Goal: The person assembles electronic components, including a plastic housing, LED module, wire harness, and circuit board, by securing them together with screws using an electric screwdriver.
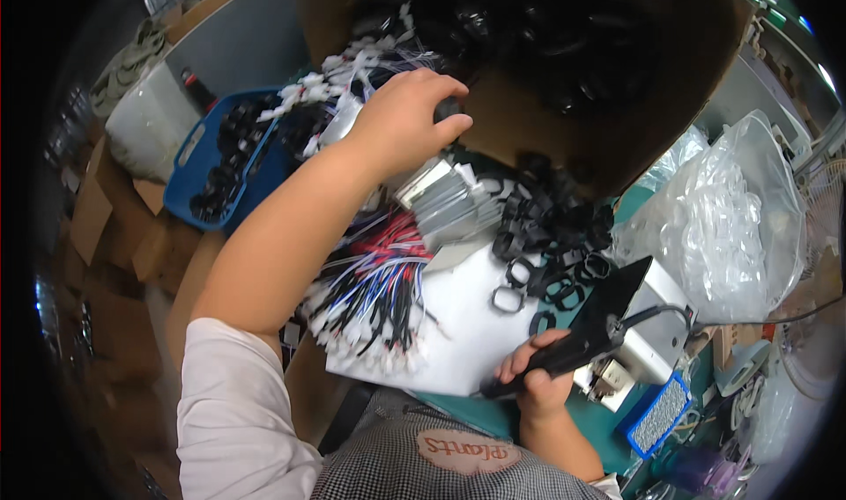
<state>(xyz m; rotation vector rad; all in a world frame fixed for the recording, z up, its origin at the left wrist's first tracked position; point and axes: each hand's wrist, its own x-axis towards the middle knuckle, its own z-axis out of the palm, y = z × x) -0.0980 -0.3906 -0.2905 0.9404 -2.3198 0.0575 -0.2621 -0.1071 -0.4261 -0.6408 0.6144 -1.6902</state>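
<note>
My left hand (401,117) is stretched out to the near side of a large cardboard box. Its thumb and fingers curl around a small dark rounded piece (448,109), mostly hidden by the hand. At the lower right, my right hand (539,387) is wrapped around a black corded hand tool (573,350), whose exact kind I cannot make out. The tool's narrow end points left, over the edge of a white sheet (467,324). Beside that sheet lie black oval rings (508,299) in a loose heap. Below my left forearm spreads a bundle of coloured wires with white connectors (379,297).
The cardboard box (520,130) holds shiny black parts. A blue basket (181,192) with black pieces stands left. To the right are a clear plastic bag (705,236), a white metal box (656,324) and a blue block (654,416). A cable (758,322) runs rightward.
</note>
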